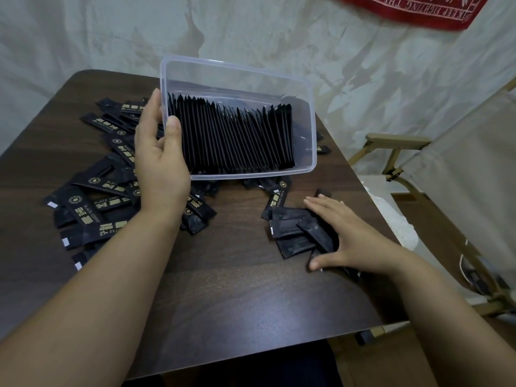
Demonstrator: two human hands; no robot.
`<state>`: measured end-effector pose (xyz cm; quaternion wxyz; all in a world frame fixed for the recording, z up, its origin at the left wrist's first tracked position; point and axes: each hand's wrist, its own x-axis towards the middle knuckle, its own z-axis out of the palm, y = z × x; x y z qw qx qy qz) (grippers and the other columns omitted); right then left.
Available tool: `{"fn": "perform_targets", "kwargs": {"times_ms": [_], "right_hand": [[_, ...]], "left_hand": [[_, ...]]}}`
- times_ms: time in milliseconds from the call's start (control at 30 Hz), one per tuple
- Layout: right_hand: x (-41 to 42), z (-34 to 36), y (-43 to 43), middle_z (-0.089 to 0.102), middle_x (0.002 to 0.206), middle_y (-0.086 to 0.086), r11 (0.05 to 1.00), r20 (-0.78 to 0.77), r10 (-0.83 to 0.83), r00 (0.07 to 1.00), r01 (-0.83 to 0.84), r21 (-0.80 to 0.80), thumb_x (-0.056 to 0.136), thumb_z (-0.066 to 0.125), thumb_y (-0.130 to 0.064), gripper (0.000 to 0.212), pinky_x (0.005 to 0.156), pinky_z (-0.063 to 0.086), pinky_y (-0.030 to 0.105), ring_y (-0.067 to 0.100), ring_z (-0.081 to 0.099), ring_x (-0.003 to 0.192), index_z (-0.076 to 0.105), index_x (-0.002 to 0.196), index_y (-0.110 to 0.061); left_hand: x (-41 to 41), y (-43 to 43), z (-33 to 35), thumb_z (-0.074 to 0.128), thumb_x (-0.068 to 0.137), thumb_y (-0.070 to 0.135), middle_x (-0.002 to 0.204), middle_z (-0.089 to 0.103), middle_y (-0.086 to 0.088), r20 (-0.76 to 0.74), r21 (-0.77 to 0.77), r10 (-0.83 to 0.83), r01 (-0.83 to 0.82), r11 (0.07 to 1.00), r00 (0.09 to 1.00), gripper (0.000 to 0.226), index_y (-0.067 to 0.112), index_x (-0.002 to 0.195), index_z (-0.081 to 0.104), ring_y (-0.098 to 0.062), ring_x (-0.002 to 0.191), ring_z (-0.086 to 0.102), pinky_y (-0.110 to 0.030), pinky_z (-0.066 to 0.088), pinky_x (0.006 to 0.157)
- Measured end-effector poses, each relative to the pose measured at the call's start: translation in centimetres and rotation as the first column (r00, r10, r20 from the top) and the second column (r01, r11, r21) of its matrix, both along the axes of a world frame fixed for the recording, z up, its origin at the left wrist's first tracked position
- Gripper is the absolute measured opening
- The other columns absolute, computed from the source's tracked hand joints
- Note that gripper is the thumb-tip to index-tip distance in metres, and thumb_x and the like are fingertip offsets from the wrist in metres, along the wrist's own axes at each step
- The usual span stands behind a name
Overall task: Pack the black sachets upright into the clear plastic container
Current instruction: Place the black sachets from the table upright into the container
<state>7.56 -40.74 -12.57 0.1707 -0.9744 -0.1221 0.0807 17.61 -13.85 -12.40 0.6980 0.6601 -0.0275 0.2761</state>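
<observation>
Black sachets lie scattered at the worktop's nine o'clock. The left hand grips the tilted clear plastic container at twelve, a packed row standing inside. At four, the right hand rests straight-fingered on a small pile.

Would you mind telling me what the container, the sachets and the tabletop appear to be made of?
The container looks like clear, slightly frosted plastic: the sachets show through its wall. The sachets seem matte black film or foil, creased, with gold print on the loose sachets. The tabletop shows dark wood grain with a faint sheen, perhaps laminate.
</observation>
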Motion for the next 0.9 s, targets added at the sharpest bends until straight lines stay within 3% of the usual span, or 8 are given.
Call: {"fn": "perform_targets", "kwargs": {"times_ms": [100, 200, 300, 400, 467, 533, 667, 900], "right_hand": [[0.2, 0.1, 0.7, 0.038, 0.134, -0.014, 0.994, 0.168, -0.097, 0.981, 0.103, -0.028, 0.055, 0.056, -0.073, 0.099, 0.111, 0.020, 0.030, 0.003, 0.024, 0.128, 0.035, 0.143, -0.030], [1.1, 0.1, 1.7, 0.049, 0.116, -0.014, 0.974, 0.280, -0.110, 0.954, 0.160, -0.162, 0.059, 0.053, -0.077, 0.085, 0.098, 0.018, 0.028, 0.009, 0.038, 0.115, 0.050, 0.130, -0.030], [2.0, 0.1, 2.7, 0.049, 0.096, -0.015, 0.971, 0.274, -0.117, 0.955, 0.168, -0.171, 0.065, 0.062, -0.070, 0.066, 0.087, 0.025, 0.028, 0.010, 0.045, 0.098, 0.056, 0.113, -0.026], [2.4, 0.4, 3.3, 0.058, 0.092, -0.008, 0.984, 0.229, -0.121, 0.966, 0.147, -0.099, 0.068, 0.068, -0.062, 0.056, 0.070, 0.032, 0.028, 0.013, 0.053, 0.087, 0.057, 0.102, -0.020], [2.4, 0.7, 3.5, 0.056, 0.087, -0.010, 0.988, 0.205, -0.125, 0.971, 0.140, -0.062, 0.069, 0.071, -0.058, 0.050, 0.063, 0.034, 0.026, 0.010, 0.052, 0.077, 0.055, 0.097, -0.020], [2.3, 0.8, 3.7, 0.052, 0.079, -0.013, 0.991, 0.193, -0.114, 0.975, 0.124, -0.041, 0.069, 0.073, -0.055, 0.043, 0.057, 0.033, 0.020, 0.003, 0.048, 0.069, 0.051, 0.088, -0.024], [2.0, 1.2, 3.8, 0.054, 0.077, -0.020, 0.991, 0.134, -0.108, 0.985, 0.097, 0.090, 0.069, 0.078, -0.045, 0.035, 0.059, 0.039, 0.017, -0.001, 0.053, 0.072, 0.048, 0.084, -0.035], [3.1, 5.3, 5.1, 0.064, 0.087, -0.026, 0.890, 0.205, -0.176, 0.963, 0.067, 0.451, 0.063, 0.078, -0.040, 0.039, 0.072, 0.044, 0.006, -0.015, 0.057, 0.089, 0.055, 0.094, -0.041]], "left_hand": [[0.0, 0.0, -0.1, 0.041, 0.104, 0.022, 0.148, 0.044, 0.001, -0.002, -0.010, -0.017, 0.017, 1.000, 1.000, 0.044, 0.020, 0.148, 0.037, -0.001, 0.134, 0.043, -0.008, 0.038, 0.100], [-0.1, -0.1, 0.0, 0.041, 0.105, 0.020, 0.141, 0.045, 0.007, 0.005, -0.007, 0.001, -0.001, 1.000, 1.000, 0.043, 0.018, 0.147, 0.038, 0.006, 0.126, 0.044, -0.006, 0.037, 0.095], [0.1, -0.1, -0.1, 0.041, 0.105, 0.020, 0.137, 0.046, 0.011, -0.009, -0.015, 0.002, -0.002, 1.000, 1.000, 0.042, 0.021, 0.147, 0.039, 0.015, 0.117, 0.044, -0.004, 0.037, 0.090], [0.2, 0.0, -0.1, 0.041, 0.105, 0.020, 0.141, 0.047, 0.007, -0.021, -0.020, 0.003, -0.003, 1.000, 1.000, 0.043, 0.021, 0.147, 0.039, 0.007, 0.124, 0.045, -0.004, 0.037, 0.092], [0.1, 0.0, 0.0, 0.041, 0.105, 0.021, 0.144, 0.047, 0.004, -0.026, -0.027, 0.000, 0.000, 1.000, 1.000, 0.043, 0.022, 0.147, 0.038, 0.003, 0.127, 0.045, -0.005, 0.037, 0.094], [0.0, 0.0, 0.0, 0.041, 0.105, 0.020, 0.146, 0.044, 0.005, -0.023, -0.023, -0.009, 0.009, 1.000, 1.000, 0.042, 0.022, 0.147, 0.038, 0.009, 0.125, 0.044, -0.004, 0.036, 0.094], [-0.3, 0.0, 0.0, 0.041, 0.105, 0.019, 0.136, 0.040, 0.020, -0.025, -0.022, -0.023, 0.022, 1.000, 0.999, 0.042, 0.024, 0.147, 0.038, 0.032, 0.108, 0.039, 0.003, 0.032, 0.088], [-0.1, 0.1, 0.0, 0.041, 0.105, 0.020, 0.144, 0.041, 0.015, -0.052, -0.017, -0.024, 0.023, 1.000, 0.998, 0.041, 0.029, 0.145, 0.040, 0.031, 0.110, 0.039, 0.006, 0.030, 0.090]]}}
